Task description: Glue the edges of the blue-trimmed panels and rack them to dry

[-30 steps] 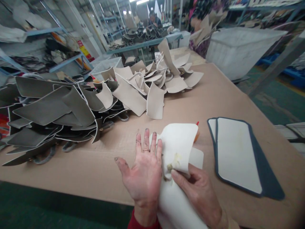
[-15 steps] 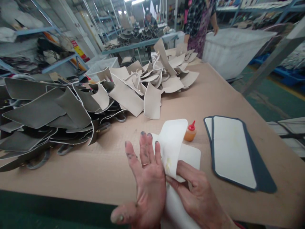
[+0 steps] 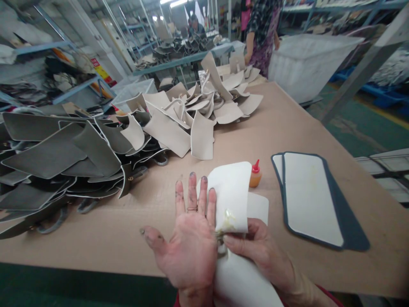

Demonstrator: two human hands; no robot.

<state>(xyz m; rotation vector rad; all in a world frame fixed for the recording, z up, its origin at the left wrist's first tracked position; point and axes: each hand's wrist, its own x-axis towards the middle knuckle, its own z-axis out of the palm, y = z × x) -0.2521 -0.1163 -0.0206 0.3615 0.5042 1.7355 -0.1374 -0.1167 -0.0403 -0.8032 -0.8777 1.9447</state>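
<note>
Pointing toward the tabletop's far edge, the bent white sheet is held over the near edge, its long axis slanting slightly leftward as it recedes. The right hand pinches it at the bend; the left hand, open and palm up, is alongside. Just beyond, a red-tipped bottle holds something orange. By the far right corner stands a white bin, contents hidden.

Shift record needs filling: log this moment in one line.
left hand: open, palm facing camera | right hand: pinching white sheet, yellowish smear on it | red-tipped bottle: upright on table
</note>
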